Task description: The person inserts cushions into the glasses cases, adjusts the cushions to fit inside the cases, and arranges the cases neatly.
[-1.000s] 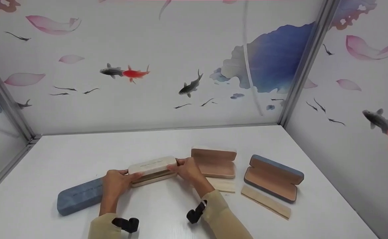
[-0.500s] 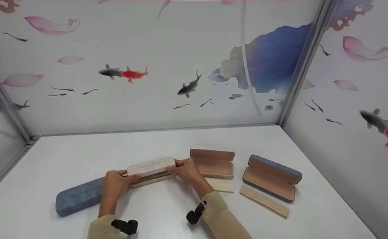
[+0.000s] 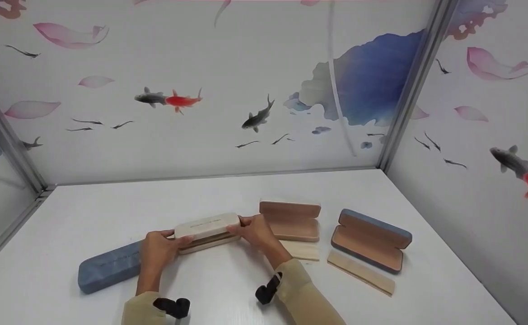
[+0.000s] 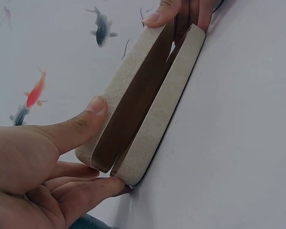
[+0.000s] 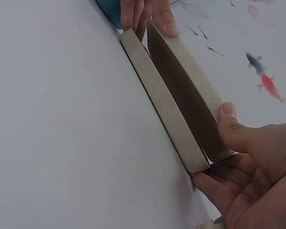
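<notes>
A cream glasses case (image 3: 207, 227) is held at its two ends, its lid partly raised so a brown gap shows along the front. My left hand (image 3: 157, 253) grips the left end, thumb on the lid's front edge and fingers by the base, as the left wrist view shows on the case (image 4: 155, 105). At the other end my right hand (image 3: 257, 234) grips in the same way; in the right wrist view its thumb (image 5: 227, 121) presses the lid edge. The inside of the case is dark and mostly hidden.
A closed blue glasses case (image 3: 110, 266) lies left, partly behind the left hand. To the right stand an open cream case (image 3: 295, 229) and an open blue case (image 3: 367, 248), each with a folded beige cloth (image 3: 361, 273) in front. Patterned walls enclose the white table (image 3: 218, 298).
</notes>
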Action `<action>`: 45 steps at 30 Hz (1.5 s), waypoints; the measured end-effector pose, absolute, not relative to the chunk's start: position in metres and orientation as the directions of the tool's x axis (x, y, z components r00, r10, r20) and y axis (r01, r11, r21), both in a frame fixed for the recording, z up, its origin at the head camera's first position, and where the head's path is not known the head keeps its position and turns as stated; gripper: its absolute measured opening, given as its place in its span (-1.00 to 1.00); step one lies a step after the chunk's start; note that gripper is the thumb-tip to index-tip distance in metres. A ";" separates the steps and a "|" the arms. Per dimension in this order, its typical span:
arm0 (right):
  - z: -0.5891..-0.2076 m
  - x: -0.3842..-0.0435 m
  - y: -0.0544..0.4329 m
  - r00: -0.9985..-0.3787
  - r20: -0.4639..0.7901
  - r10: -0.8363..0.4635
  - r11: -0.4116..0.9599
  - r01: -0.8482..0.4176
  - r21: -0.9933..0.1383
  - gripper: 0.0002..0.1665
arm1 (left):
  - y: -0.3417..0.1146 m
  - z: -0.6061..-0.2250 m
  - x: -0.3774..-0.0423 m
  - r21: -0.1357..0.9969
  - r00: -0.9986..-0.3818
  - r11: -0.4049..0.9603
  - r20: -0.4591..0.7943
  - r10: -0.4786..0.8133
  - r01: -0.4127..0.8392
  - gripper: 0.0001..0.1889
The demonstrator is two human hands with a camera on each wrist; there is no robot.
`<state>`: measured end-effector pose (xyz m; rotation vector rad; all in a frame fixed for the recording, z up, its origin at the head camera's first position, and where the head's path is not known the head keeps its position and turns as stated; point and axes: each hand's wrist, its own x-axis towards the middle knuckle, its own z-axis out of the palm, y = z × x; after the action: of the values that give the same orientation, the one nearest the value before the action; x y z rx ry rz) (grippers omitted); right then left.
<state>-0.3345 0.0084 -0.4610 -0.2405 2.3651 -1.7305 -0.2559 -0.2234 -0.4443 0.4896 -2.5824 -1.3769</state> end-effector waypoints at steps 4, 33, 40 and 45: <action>-0.461 -0.335 0.011 -0.967 -0.057 -0.250 0.309 -0.024 -0.951 -0.58 | -0.221 -0.446 -0.257 0.839 -0.935 0.516 0.024 -0.353 -0.173 -0.28; -0.463 -0.334 0.009 -0.963 -0.030 -0.266 0.299 -0.053 -0.953 -0.56 | -0.222 -0.446 -0.254 0.857 -0.938 0.487 0.016 -0.347 -0.165 -0.23; -0.463 -0.333 0.010 -0.963 -0.035 -0.269 0.325 -0.057 -0.944 -0.40 | -0.222 -0.446 -0.254 0.850 -0.934 0.499 0.023 -0.355 -0.169 -0.24; -0.465 -0.334 0.010 -0.963 -0.038 -0.266 0.315 -0.049 -0.948 -0.42 | -0.222 -0.447 -0.255 0.836 -0.932 0.518 0.022 -0.361 -0.181 -0.24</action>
<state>-0.3340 0.0100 -0.4647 -0.2904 2.3892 -1.7120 -0.2549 -0.2222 -0.4466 0.4635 -2.5645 -1.3778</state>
